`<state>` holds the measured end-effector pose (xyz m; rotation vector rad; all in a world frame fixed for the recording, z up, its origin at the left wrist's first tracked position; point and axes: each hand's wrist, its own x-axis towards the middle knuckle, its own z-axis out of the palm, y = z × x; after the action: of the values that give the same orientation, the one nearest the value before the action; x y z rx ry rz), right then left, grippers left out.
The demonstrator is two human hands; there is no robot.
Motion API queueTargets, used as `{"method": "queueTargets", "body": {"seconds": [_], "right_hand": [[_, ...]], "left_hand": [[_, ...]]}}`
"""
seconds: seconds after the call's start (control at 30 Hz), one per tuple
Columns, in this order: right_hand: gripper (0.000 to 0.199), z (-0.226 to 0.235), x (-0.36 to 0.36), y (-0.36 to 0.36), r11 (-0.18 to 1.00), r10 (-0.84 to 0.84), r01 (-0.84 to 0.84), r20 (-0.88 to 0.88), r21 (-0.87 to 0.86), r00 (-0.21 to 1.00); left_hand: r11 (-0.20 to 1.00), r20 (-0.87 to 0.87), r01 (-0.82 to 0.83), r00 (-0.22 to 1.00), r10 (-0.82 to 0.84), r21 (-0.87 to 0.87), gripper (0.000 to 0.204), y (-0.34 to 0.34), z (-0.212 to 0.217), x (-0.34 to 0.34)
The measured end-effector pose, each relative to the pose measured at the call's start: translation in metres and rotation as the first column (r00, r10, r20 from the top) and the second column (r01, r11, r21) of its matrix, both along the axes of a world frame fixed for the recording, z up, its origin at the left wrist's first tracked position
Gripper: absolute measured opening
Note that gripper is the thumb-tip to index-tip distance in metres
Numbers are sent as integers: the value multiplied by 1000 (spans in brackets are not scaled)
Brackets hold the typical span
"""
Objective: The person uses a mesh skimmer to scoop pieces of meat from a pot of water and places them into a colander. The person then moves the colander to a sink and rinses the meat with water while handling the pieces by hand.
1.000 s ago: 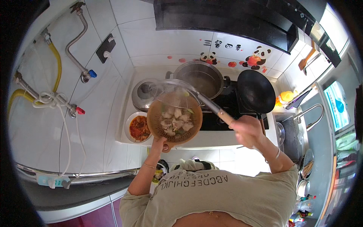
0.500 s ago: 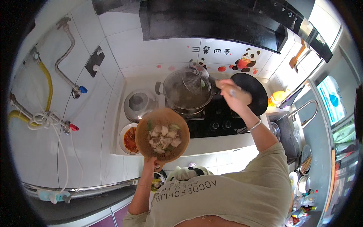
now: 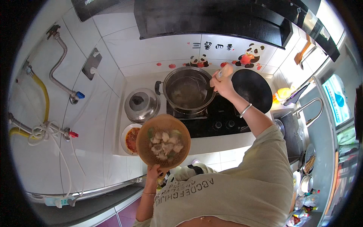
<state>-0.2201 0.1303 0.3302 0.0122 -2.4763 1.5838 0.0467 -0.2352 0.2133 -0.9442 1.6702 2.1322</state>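
Strainer has sunk into the pot, left of right hand gripping its handle.

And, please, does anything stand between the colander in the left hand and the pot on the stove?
Nothing visible stands between the colander and the pot. The metal lid sits to the pot's left; the right hand, gripping the skimmer handle, is at its right side, outside that gap.
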Motion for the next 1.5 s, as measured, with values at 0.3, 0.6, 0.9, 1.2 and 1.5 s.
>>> {"method": "queueTargets", "body": {"seconds": [0.3,0.6,0.9,1.2,1.5], "right_hand": [[22,-30,-10,3,968,-31,68,155,-242,987],[24,-61,9,9,826,-85,207,247,-525,965],[21,-47,50,43,763,-166,213,134,-610,977],[22,-27,67,56,739,-229,264,137,-620,964],[21,58,134,43,828,-71,9,-89,-561,993]], "left_hand": [[1000,-30,-29,999,29,5,21,20,19,-8],[998,-41,-52,998,51,-36,15,18,14,-5],[995,-8,79,997,-80,-59,30,1,0,-4],[989,-37,145,989,-145,-9,21,-10,-17,-21],[984,-169,178,971,-172,22,26,-6,-20,-44]]}}
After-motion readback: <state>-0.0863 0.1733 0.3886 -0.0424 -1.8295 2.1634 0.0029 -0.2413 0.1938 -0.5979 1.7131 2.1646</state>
